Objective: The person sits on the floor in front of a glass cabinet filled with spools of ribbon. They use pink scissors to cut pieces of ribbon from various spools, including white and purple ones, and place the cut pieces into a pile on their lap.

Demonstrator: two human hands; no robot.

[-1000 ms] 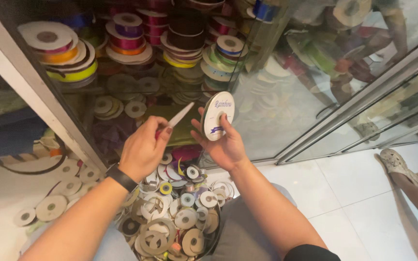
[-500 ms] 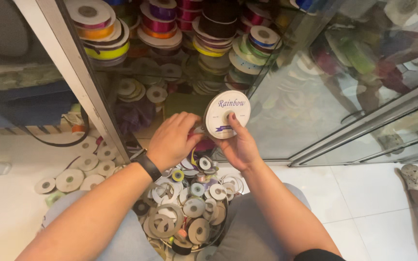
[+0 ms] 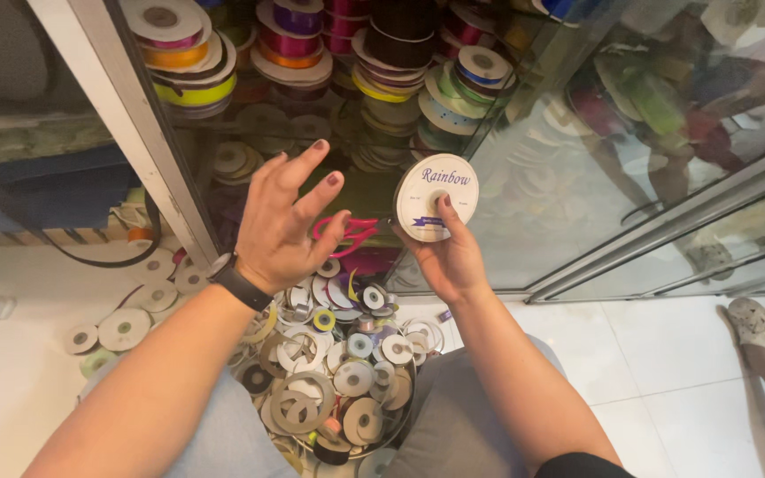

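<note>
Since before, the left hand let go and moved away, fingers spread wide, holding nothing. Below, a bowl is full of small ribbon spools. Right hand fingers pinch the white ribbon spool up high.

— Bright, even indoor light here, and the white floor tiles bounce it back softly.
— Heavy reflections on the glass door, smearing whatever sits behind it.
— Left hand slightly motion-blurred at the fingertips; the white spool reads sharp.
— Frame lines bow toward the edges, and shadows are faint.
</note>
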